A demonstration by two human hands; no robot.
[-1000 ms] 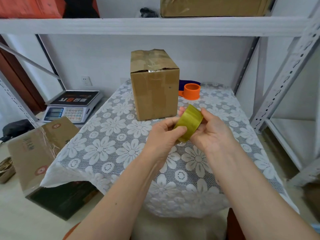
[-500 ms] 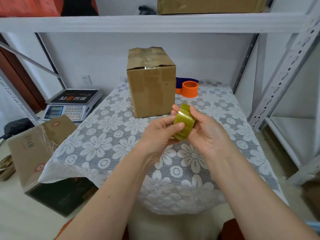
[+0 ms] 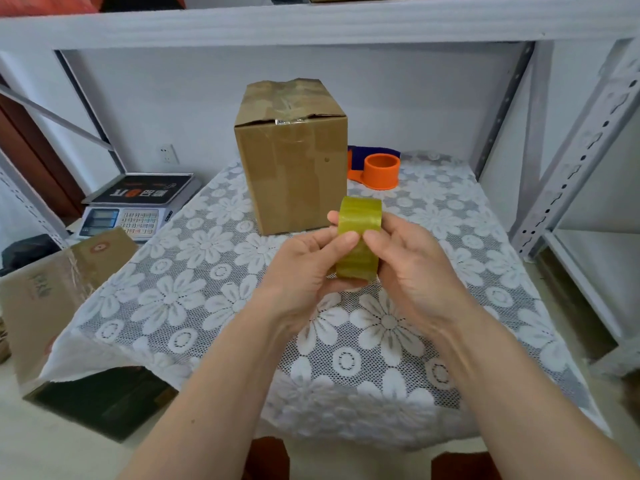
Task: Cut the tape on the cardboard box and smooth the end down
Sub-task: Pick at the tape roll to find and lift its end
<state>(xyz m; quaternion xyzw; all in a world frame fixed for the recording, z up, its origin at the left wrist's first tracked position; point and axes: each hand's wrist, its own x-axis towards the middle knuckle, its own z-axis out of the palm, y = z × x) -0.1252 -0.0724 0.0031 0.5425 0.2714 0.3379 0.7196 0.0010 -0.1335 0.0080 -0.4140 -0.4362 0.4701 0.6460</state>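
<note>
1. Both hands hold the yellowish tape roll (image 3: pixel 358 237) above the bench (image 3: pixel 180 289).
2. The left hand (image 3: pixel 304 268) and right hand (image 3: pixel 412 268) each pinch it, thumbs on its face.
3. The cardboard box (image 3: pixel 294 168) stands upright beyond, its top already taped.

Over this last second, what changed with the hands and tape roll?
Both hands, left and right, turned the yellow-green tape roll from tilted to roughly upright, keeping their grip. The brown cardboard box and orange tape dispenser stayed put.
</note>
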